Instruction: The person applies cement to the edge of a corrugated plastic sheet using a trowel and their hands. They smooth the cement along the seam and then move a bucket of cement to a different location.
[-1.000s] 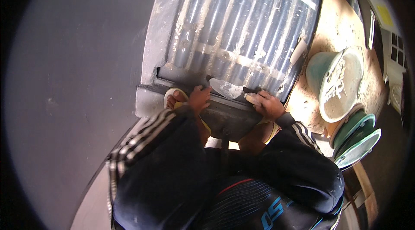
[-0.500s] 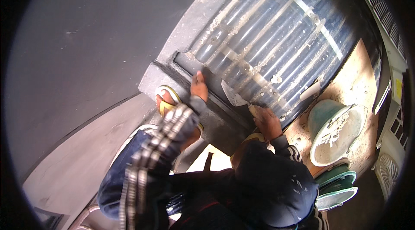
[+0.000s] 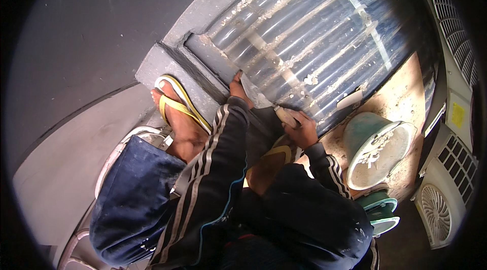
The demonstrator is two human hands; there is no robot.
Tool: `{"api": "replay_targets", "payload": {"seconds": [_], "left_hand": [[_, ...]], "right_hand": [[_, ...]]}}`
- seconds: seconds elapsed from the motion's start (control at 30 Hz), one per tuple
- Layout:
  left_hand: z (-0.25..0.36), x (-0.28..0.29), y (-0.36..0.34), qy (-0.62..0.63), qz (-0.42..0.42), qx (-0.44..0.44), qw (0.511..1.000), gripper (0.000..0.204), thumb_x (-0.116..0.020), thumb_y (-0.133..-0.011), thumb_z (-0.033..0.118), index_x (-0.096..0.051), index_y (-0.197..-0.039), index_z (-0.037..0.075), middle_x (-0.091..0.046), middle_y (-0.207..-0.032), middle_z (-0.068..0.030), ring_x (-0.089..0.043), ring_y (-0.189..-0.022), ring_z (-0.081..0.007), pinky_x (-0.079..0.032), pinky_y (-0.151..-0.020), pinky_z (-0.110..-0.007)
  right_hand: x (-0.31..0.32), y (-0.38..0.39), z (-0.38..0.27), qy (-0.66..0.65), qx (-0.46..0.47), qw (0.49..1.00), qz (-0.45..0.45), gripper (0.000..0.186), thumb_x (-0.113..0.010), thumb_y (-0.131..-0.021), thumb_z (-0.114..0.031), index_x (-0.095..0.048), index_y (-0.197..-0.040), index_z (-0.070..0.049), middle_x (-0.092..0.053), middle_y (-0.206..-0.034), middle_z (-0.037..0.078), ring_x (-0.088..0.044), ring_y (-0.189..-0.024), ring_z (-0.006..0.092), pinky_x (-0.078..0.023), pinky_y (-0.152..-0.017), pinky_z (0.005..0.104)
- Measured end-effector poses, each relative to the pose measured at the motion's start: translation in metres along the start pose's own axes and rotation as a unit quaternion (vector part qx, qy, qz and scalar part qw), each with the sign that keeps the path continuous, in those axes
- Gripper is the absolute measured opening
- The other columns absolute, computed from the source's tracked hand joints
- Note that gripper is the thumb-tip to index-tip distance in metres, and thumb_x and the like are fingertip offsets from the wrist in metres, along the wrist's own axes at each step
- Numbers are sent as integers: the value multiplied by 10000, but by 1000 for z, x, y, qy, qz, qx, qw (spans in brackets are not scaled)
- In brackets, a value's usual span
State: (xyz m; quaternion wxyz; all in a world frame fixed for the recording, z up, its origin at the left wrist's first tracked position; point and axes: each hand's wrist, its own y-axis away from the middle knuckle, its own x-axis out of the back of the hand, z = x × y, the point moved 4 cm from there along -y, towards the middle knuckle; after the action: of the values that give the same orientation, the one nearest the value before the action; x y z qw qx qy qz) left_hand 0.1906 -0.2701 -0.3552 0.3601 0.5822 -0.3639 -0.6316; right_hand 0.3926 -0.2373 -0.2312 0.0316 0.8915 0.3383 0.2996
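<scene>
My right hand (image 3: 303,129) is closed around the wooden handle of a trowel (image 3: 256,96). Its metal blade points up and left, over the lower edge of a ribbed, glossy dark sheet (image 3: 299,36). My left hand (image 3: 239,90) is at the blade's tip, fingers stretched out along its edge and seemingly touching it; part of that hand is hidden by the sleeve. Beside my left hand runs a grey recessed ledge (image 3: 210,58). Crumbs of pale mortar lie on the sheet's ribs.
On the right, a tilted bucket (image 3: 355,171) has pale residue inside, with green buckets (image 3: 378,209) below it. White vented units (image 3: 437,211) line the far right. My sandalled foot (image 3: 182,117) rests on the grey curb (image 3: 152,67). A dark wall surface (image 3: 101,26) fills the upper left.
The view has shifted, and my left hand has moved from the ledge to the trowel's blade. My right hand still grips the handle.
</scene>
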Motion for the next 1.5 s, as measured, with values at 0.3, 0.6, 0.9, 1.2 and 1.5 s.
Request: {"api": "replay_targets", "payload": {"seconds": [0.3, 0.6, 0.9, 1.2, 1.5], "left_hand": [[6, 26, -16, -111, 77, 40, 990, 460, -443, -838, 289, -476, -1219, 34, -544, -1112, -135, -528, -988, -313, -414, -890, -483], [-7, 20, -30, -103, 261, 85, 956, 357, -401, -897, 356, -563, -1025, 64, -443, -716, -22, -464, -680, -195, -441, -676, -392], [-44, 20, -34, 47, 173, -250, 951, 220, -552, -863, 372, -551, -728, 198, -369, -469, 52, -319, -419, -92, -276, -442, -216], [-37, 7, -11, 157, 134, -243, 948, 285, -535, -886, 270, -570, -1106, 92, -575, -962, 10, -512, -860, -91, -400, -804, -230], [-38, 4, -9, 100, 107, -242, 959, 542, -462, -888, 402, -393, -1327, 92, -356, -1396, -46, -259, -1298, -166, -50, -1096, -321]], "right_hand": [[33, 6, 0, -23, -47, 995, -90, 411, -751, -680, -151, -644, -1070, -75, -654, -969, 161, -640, -880, 297, -495, -774, 334], [64, 37, -20, -54, -107, 986, -116, 382, -706, -644, 3, -659, -1021, -31, -669, -976, 140, -662, -863, 176, -511, -765, 284], [68, 36, -3, -79, -132, 937, 312, 402, -625, -782, -39, -545, -1148, 106, -620, -1073, 174, -579, -968, 194, -453, -854, 296], [95, -25, 74, -47, -110, 892, 437, 389, -658, -798, -81, -566, -1147, 65, -626, -1093, 136, -580, -961, 163, -448, -858, 289], [95, -30, 44, 199, -17, 894, 401, 328, -608, -837, -92, -559, -1131, 45, -605, -1078, 161, -571, -991, 252, -430, -880, 333]]}}
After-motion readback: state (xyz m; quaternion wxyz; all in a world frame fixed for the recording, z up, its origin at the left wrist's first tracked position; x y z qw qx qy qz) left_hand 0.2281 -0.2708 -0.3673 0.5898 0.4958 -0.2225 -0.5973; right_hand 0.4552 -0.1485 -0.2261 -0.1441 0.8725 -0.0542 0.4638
